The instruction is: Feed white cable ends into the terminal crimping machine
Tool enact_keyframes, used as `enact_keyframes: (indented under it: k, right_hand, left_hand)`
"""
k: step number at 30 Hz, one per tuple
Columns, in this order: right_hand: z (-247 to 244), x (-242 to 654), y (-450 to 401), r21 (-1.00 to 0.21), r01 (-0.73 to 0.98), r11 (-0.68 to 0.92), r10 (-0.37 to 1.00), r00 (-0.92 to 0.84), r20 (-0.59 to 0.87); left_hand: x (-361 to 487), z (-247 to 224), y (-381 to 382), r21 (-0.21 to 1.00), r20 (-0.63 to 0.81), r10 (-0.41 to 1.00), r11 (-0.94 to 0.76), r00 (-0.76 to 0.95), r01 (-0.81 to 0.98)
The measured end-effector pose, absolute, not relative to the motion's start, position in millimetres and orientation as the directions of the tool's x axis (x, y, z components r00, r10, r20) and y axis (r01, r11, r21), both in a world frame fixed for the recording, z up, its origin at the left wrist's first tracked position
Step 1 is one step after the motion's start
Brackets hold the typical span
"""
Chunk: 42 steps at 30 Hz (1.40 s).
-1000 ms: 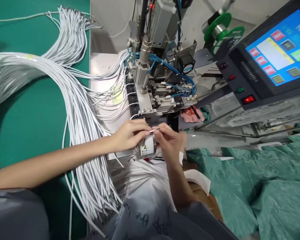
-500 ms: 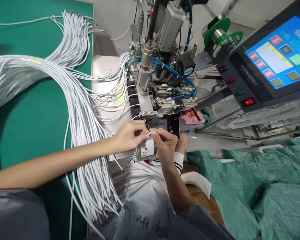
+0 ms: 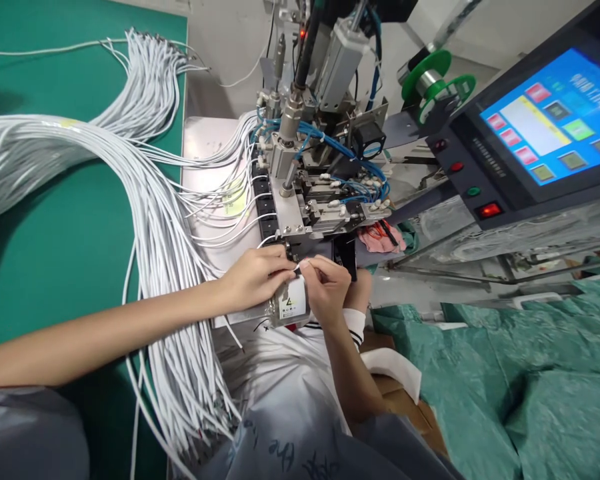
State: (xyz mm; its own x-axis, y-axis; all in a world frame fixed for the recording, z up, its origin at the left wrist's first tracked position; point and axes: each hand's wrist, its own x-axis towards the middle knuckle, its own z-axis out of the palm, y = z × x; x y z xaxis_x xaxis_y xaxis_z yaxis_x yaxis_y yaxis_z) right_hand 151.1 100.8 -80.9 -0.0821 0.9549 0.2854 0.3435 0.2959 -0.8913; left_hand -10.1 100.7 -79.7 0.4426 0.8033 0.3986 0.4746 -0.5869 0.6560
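My left hand [image 3: 260, 275] is closed in a pinch on the end of a white cable [image 3: 297, 267] in front of the machine. Close beside it, my right hand [image 3: 327, 287] pinches the tip of the same cable; fingers hide most of that end. Just below the hands is a clear box with a white label [image 3: 292, 297]. A thick bundle of white cables [image 3: 155, 220] hangs over the table edge, passing under my left forearm. Several cables run from it into black holders [image 3: 264, 207] along the machine's left side.
The machine [image 3: 300, 160] with blue air tubes stands ahead. At right are a control panel with a lit screen [image 3: 550, 127] and a green spool [image 3: 433, 83]. Green sheeting [image 3: 480, 373] lies at lower right. A green table [image 3: 80, 267] is at left, a pink cloth [image 3: 380, 239] behind my right hand.
The view has shifted slightly. My fingers have drawn closer round the cable end, so less of it shows, and my left fingers are straighter.
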Motion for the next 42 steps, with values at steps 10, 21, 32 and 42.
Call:
enact_keyframes:
  k: [10,21,32,42]
  right_hand:
    - [-123.1,167.5,120.4,-0.972,0.234,0.015,0.995,-0.095,-0.007]
    - [-135.4,164.7,137.3,-0.981,0.142,-0.129,0.979,-0.14,-0.149]
    - [-139.7,168.1,136.8,-0.98,0.106,-0.17,0.966,-0.18,-0.188]
    - [-144.0,167.0,138.1,-0.983,0.131,-0.125,0.966,-0.21,-0.15]
  left_hand:
    - [-15.6,-81.8,112.8,0.328,0.033,0.777,-0.603,0.629,0.727]
    - [-15.8,-84.9,113.7,0.256,0.022,0.754,-0.639,0.656,0.726]
    - [-13.7,-81.3,113.8,0.136,0.007,0.756,-0.649,0.655,0.748]
    - [-13.7,-81.3,113.8,0.134,0.01,0.739,-0.668,0.673,0.732]
